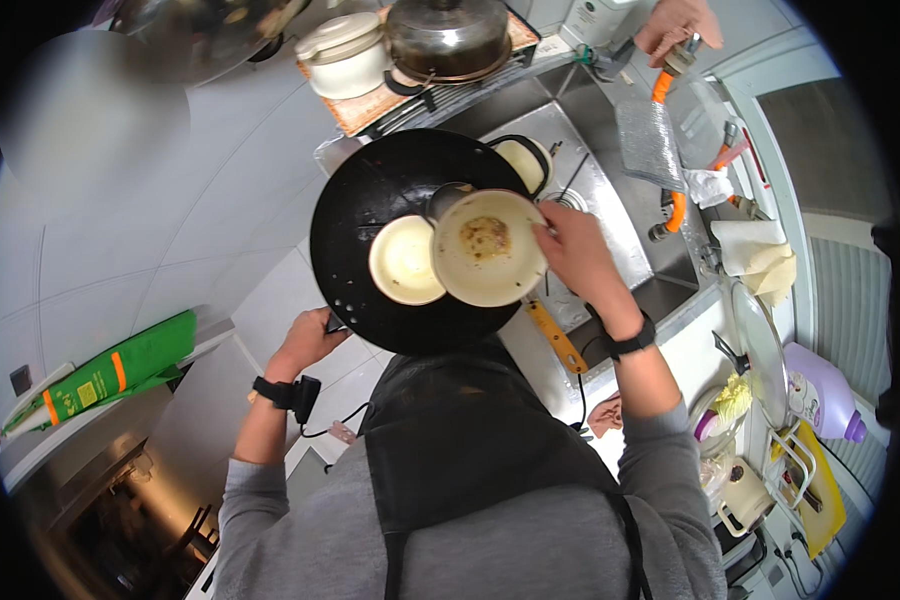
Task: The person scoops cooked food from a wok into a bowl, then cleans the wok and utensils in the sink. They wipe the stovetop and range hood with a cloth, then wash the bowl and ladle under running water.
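My left hand (pixel 309 341) grips one side handle of a black wok (pixel 375 176), which is held up beside the sink and partly overlaps it. A cream bowl (pixel 409 262) sits inside the wok. My right hand (pixel 581 251) holds a second cream bowl (pixel 487 277) by its rim, over the wok's right side; brownish residue coats its bottom. Behind that bowl, a metal utensil head (pixel 450 199) shows in the wok. A wooden handle (pixel 559 337) sticks out below the bowl, probably of the same utensil. The wok's far handle (pixel 544 154) is unheld.
The steel sink (pixel 615 240) holds another cream vessel (pixel 521 169) and dark chopsticks (pixel 574 176). A rack behind carries a lidded pot (pixel 450 41) and a white lidded container (pixel 341 64). On the right counter stand a glass lid (pixel 761 352) and a purple bottle (pixel 821 390).
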Motion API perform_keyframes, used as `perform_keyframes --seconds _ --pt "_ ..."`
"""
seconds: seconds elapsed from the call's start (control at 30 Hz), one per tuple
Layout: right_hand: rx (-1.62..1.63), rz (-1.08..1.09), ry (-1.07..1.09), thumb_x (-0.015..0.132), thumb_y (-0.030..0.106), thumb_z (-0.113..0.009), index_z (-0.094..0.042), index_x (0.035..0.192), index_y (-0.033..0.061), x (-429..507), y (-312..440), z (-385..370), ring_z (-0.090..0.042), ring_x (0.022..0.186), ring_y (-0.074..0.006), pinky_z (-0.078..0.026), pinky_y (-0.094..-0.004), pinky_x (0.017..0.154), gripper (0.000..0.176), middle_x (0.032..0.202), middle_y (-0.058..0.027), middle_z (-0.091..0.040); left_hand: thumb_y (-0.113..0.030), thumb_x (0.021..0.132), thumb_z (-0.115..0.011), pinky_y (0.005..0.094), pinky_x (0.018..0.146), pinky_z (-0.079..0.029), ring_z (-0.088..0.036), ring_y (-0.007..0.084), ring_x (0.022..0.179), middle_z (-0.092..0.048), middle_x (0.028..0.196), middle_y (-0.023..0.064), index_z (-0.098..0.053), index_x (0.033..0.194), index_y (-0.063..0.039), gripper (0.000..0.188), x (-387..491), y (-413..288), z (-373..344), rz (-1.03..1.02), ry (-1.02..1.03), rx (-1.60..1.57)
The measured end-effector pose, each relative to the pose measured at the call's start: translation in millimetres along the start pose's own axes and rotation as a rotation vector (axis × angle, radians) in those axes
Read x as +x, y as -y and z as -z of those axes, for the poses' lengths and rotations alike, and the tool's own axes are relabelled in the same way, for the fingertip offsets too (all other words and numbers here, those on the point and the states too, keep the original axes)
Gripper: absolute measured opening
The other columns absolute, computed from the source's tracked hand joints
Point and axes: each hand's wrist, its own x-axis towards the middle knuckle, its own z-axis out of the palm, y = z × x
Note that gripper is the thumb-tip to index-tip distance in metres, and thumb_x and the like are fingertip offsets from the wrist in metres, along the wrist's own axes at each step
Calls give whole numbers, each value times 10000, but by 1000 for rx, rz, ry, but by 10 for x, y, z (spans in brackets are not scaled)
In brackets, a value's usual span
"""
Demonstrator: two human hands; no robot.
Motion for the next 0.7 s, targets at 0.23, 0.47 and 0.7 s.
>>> perform_keyframes --seconds 0.23,0.47,0.7 --pt "-199 223 105 793 60 -555 -616 775 -16 553 157 -968 -628 750 -438 -517 -512 685 100 733 -244 -625 -195 783 -744 426 677 -523 -655 366 744 -680 784 169 -674 889 -38 202 -64 -59 -5 36 -13 33" --pt "-341 262 92 851 154 -577 -627 804 35 435 128 -1088 -643 708 -401 -525 -499 647 137 710 -193 -644 -200 754 -766 448 654 -503 -616 433 758 -643 772 216 -651 881 -19 250 -57 40 -126 -68 -58 4" --pt "-187 -48 -235 923 232 -603 -643 862 40 159 -935 -193 -646 628 -320 -503 -401 580 205 666 -114 -660 -91 773 -742 345 586 -466 -535 190 562 -608 659 135 -681 941 -32 189 -22 131 -224 -54 -24 -14"
